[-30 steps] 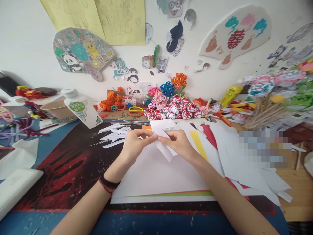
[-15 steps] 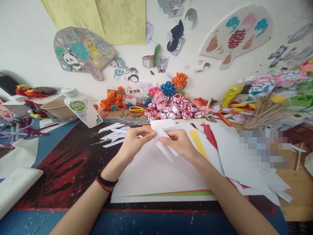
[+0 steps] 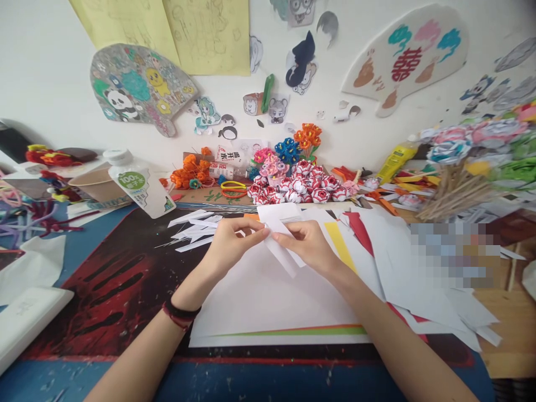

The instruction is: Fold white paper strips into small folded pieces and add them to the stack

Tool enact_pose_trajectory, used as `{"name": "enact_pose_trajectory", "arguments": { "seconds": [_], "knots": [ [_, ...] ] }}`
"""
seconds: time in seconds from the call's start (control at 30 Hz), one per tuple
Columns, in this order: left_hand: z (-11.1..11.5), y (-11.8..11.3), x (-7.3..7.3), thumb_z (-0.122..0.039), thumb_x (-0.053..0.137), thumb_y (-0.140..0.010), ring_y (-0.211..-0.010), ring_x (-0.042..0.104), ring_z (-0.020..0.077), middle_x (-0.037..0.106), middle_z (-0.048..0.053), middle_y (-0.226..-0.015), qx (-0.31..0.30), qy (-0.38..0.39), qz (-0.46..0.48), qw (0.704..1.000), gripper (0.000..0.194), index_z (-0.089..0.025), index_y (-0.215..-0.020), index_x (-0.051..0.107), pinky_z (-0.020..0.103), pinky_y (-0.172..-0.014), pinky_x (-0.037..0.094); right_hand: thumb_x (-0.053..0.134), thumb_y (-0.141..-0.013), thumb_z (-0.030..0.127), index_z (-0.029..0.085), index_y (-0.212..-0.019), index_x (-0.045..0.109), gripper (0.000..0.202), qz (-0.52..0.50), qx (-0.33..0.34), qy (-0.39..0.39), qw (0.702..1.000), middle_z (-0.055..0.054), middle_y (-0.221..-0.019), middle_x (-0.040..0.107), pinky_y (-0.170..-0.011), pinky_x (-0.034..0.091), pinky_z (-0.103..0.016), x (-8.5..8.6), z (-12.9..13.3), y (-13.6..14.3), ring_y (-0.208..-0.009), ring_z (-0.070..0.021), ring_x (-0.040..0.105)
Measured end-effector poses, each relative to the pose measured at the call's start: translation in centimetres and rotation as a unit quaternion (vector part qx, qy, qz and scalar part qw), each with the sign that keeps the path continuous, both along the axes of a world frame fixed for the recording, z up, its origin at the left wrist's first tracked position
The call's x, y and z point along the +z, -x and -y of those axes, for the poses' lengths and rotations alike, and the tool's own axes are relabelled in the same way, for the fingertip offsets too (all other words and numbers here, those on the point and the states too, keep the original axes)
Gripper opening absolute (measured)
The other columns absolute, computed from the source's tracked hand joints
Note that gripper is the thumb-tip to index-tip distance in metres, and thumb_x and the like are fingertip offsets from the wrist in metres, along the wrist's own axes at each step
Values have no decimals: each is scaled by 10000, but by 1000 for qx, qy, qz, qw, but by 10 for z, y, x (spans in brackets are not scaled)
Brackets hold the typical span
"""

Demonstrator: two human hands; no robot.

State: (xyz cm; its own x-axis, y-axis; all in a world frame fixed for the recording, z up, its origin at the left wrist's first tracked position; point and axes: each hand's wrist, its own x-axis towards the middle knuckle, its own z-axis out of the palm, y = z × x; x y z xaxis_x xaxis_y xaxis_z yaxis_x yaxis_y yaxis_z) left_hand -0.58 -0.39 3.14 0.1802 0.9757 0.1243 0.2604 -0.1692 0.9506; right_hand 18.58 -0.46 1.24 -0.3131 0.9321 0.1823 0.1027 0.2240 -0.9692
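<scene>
White wall [image 3: 301,109] bore taped drawings and cutouts; blue tabletop [image 3: 234,382] met pale wood surface [image 3: 513,335] at right

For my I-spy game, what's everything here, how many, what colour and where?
Held paper: uncounted, white, between hands
Sheets: several, white, beneath hands
Strips: several, white, left of sheets
Mat: one, black-red, on table
Table: one, blue, under mat
Flowers: many, mixed, back
Labelled bottle: one, white, back left
Yellow bottle: one, yellow, back right
Bowl: one, brown, back left
Fan shapes: two, multicoloured, wall
Drawings: two, yellow, wall
Cutouts: many, mixed, wall
Fuzzy stems: many, mixed, far left
Left hand, right hand: two, bare, centre
</scene>
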Motion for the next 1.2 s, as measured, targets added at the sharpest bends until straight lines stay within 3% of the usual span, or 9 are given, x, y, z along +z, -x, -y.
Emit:
{"name": "enact_pose_trajectory", "arguments": {
  "seconds": [0.27,0.63,1.07,1.2],
  "knots": [
    [0,-2,0,-350,745,-735,-699,545,134,659,37,-766,-6,34,67,997,223,-134,-714,693,255,-649,402,711,-761,391,123,-903,754,307,0,28,45,999,-54,-836,696,-619,443,-263,1,-1,-2,-732,-188,612],
    [3,-3,1,-329,766,-721,-650,502,100,616,9,-697,-28,70,116,990,221,-131,-681,676,223,-616,374,725,-751,371,109,-761,713,262,-17,31,44,998,-10,-685,601,-547,386,-224,1,0,0,-634,-133,534],
    [3,-4,2,-318,797,-680,-683,550,117,640,15,-714,-24,69,126,989,223,-132,-679,675,236,-656,414,712,-767,382,120,-772,700,262,-24,41,39,998,-4,-698,593,-555,374,-221,4,1,1,-635,-120,513],
    [4,-5,3,-340,810,-657,-673,552,124,645,13,-704,-26,68,111,991,243,-140,-674,673,243,-650,425,694,-774,425,122,-665,650,325,-4,34,25,999,10,-623,512,-521,321,-227,5,1,1,-593,-108,448]
  ]
}}
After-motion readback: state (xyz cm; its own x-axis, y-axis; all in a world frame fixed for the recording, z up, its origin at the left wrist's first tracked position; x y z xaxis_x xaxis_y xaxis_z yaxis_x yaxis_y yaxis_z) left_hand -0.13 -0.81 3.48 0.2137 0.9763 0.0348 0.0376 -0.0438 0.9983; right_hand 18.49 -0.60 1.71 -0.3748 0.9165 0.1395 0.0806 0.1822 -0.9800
